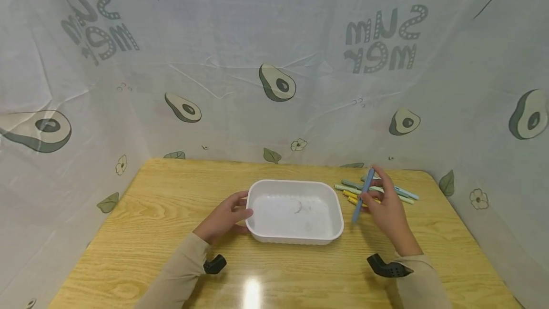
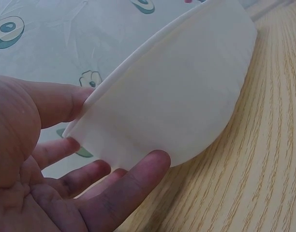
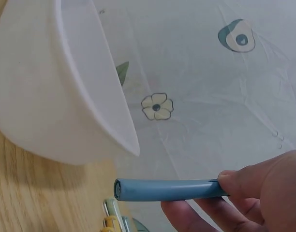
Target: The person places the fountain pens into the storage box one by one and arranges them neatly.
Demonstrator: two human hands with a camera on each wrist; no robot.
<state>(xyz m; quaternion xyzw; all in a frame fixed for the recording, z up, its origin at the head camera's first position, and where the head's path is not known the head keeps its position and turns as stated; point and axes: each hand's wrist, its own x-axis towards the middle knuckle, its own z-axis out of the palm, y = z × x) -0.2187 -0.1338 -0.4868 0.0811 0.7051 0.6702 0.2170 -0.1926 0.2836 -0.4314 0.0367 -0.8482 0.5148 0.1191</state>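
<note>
A white plastic tray [image 1: 291,239] stands on the table, with nothing but faint marks on its inner floor. At its left end my left hand [image 1: 226,214] grips it, thumb over the rim and fingers along the outer wall, as the left wrist view shows closely. To the right of the tray, my right hand [image 1: 387,206] pinches a blue pen [image 3: 162,190] between thumb and fingers. The pen is raised and tilted, its lower end beside the tray's right wall. Partly behind this hand lie several other pens, among them a yellow pen [image 1: 349,200] and a pale green pen [image 1: 344,188].
The wooden table [image 1: 180,182] has its back edge against a hanging sheet [image 1: 231,123] printed with avocados, which also encloses both sides. A light blue pen [image 1: 406,192] sticks out to the right of the pile. Each wrist wears a black mount [image 1: 214,264].
</note>
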